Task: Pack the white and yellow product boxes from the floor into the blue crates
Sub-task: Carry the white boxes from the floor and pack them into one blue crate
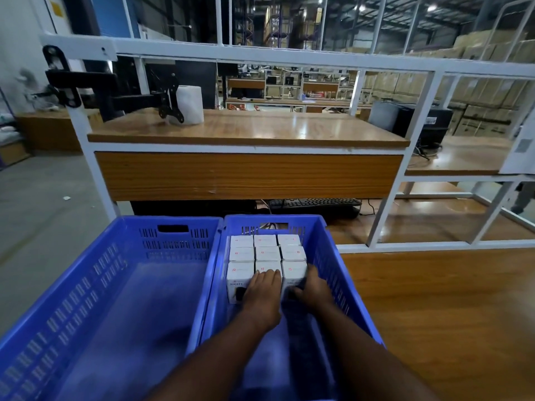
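Middle front box mostly hidden under left hand, print unreadable

White product boxes packed three across in the right-hand blue crate each carry a small red square logo on the top face; the mark is too small to make out as a letter or brand. The near face of the front-left box shows dark capitals that begin "HALL", the remainder hidden behind the left hand. The front-right box bears similar capitals, partly hidden by the right hand. A white label on the dark computer case on the desk at right, and a sheet at the far right edge, hold print too blurred to read.
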A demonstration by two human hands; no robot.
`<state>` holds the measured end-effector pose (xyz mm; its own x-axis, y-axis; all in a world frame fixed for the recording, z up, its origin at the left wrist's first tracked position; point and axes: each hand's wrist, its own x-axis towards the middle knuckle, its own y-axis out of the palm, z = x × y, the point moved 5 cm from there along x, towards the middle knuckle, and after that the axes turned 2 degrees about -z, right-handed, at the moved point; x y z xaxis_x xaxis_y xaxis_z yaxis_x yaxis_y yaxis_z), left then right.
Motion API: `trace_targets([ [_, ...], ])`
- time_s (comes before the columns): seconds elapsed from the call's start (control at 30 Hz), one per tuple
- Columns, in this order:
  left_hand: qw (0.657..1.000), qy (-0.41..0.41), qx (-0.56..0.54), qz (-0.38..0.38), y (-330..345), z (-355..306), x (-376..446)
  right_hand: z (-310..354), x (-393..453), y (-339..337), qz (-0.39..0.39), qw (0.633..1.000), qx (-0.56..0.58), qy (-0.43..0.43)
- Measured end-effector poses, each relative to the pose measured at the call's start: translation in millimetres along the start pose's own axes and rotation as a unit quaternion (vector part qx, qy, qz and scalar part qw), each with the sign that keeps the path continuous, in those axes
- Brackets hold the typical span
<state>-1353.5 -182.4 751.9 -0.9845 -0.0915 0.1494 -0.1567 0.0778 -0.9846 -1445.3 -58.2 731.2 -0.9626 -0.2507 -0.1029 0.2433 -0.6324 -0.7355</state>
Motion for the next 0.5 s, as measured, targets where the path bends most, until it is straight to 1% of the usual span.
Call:
trace_targets([
  [0.17, 1.000, -0.004, -0.019, -0.001, 9.6, -1.8, 9.4, -7.9, 10.9, 3.8, 0.009, 0.999, 0.008, 0.039],
  [0.37, 1.000, -0.001, -0.027, -0.007, 11.9, 0.3, 18.8, -15.0, 23.9, 9.3, 0.004, 0.999, 0.032, 0.032],
  [0.5, 1.000, 0.001, -0.005, 0.011, 17.4, -0.7, 20.6, -18.6, 25.5, 16.7, -0.006, 0.998, 0.047, 0.032],
])
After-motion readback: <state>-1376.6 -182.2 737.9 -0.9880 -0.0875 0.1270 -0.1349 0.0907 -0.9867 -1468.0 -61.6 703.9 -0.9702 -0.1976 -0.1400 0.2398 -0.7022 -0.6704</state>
